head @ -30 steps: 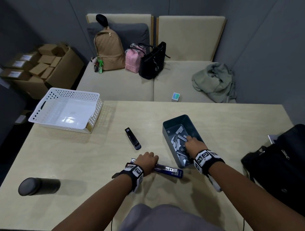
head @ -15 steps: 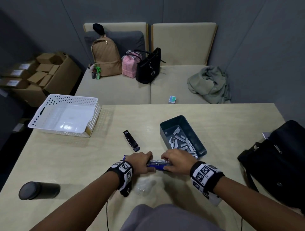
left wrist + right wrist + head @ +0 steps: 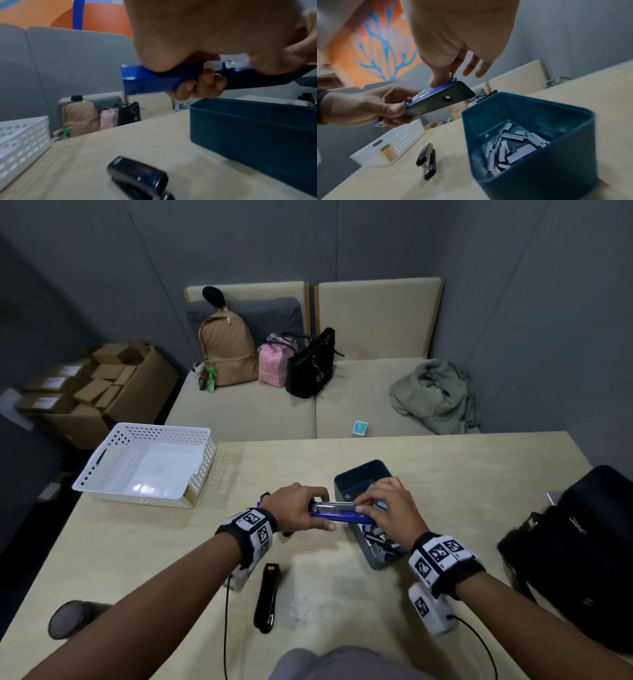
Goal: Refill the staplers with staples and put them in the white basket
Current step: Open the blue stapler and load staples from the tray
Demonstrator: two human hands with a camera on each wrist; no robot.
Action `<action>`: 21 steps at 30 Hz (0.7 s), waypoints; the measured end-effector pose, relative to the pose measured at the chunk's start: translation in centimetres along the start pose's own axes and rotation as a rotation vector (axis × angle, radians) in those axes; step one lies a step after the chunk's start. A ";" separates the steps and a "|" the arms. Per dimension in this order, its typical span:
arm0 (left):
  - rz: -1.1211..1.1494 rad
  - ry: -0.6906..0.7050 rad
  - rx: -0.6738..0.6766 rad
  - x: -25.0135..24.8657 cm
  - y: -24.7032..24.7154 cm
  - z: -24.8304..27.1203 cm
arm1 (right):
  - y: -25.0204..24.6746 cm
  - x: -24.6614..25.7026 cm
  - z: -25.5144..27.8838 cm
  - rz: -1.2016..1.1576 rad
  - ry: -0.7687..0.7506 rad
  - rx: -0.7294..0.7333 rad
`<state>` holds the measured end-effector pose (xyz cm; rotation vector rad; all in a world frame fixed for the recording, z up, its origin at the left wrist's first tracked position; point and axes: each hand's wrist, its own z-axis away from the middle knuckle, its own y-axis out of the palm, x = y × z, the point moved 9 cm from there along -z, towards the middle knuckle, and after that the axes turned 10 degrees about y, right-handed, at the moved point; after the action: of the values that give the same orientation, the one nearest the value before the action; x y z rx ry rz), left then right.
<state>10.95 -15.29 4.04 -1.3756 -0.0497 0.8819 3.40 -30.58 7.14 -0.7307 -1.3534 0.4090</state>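
Note:
My left hand [image 3: 303, 508] grips the rear of a blue stapler [image 3: 339, 514] and holds it level above the table, over the teal bin's [image 3: 363, 470] left rim. The stapler's metal channel faces up. My right hand [image 3: 368, 506] pinches a small strip of staples [image 3: 451, 76] at the stapler's front end, thumb and forefinger together, other fingers spread. Loose staple strips [image 3: 513, 146] lie in the bin. A black stapler [image 3: 268, 597] lies on the table near my left wrist. The white basket [image 3: 102, 463] sits at the table's far left corner and holds nothing.
Another black stapler [image 3: 426, 158] lies on the table between basket and bin, below my hands. A dark cylinder [image 3: 72, 618] lies at the near left edge. A black bag [image 3: 582, 542] fills the table's right side. A sofa with bags stands beyond the table.
My right hand left the bin and came to the blue stapler. Both hands lifted the stapler off the table and carried it away from me, up over the bin's rim.

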 end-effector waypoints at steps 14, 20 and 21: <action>-0.447 0.375 -0.046 -8.3 1.4 -3.7 | -6.1 -6.3 1.2 -0.296 0.149 -0.184; -0.441 0.386 0.027 -9.1 3.0 -3.9 | -6.9 -5.6 1.1 -0.182 0.027 -0.194; -0.435 0.367 0.022 -9.1 3.0 -3.9 | -7.0 -5.6 1.0 -0.169 0.016 -0.184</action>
<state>5.19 -23.84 4.61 -1.4158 -0.0539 0.2619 0.36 -39.02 7.85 -0.7621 -1.4378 0.1456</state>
